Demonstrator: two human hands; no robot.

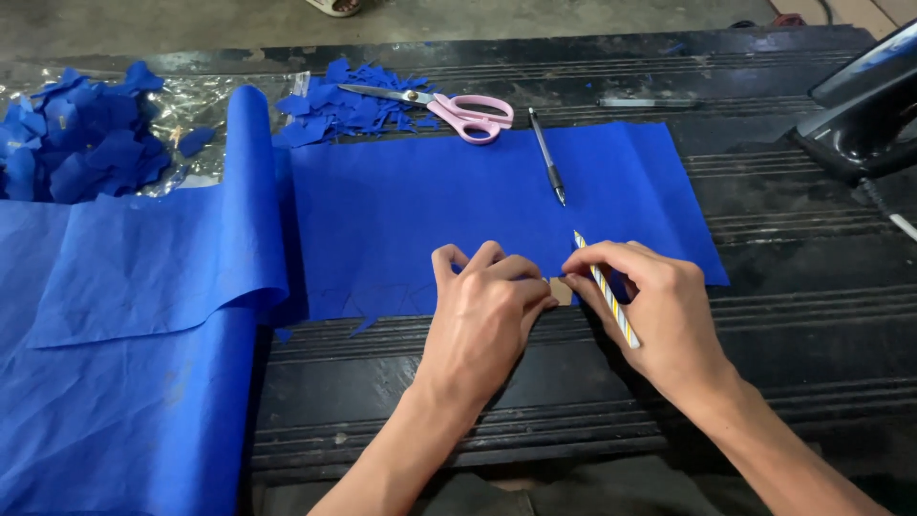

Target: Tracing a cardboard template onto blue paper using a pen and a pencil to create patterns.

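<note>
Dark, worn wooden worktable with raised grooved strips running side to side, beneath and beyond the hands. Grey concrete floor past the table's far edge, well beyond them. Even, soft light; faint sheen on the wood.

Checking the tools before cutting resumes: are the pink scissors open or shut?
Shut. The pink scissors lie flat with both blades together in one point, on the blue scraps.
</note>
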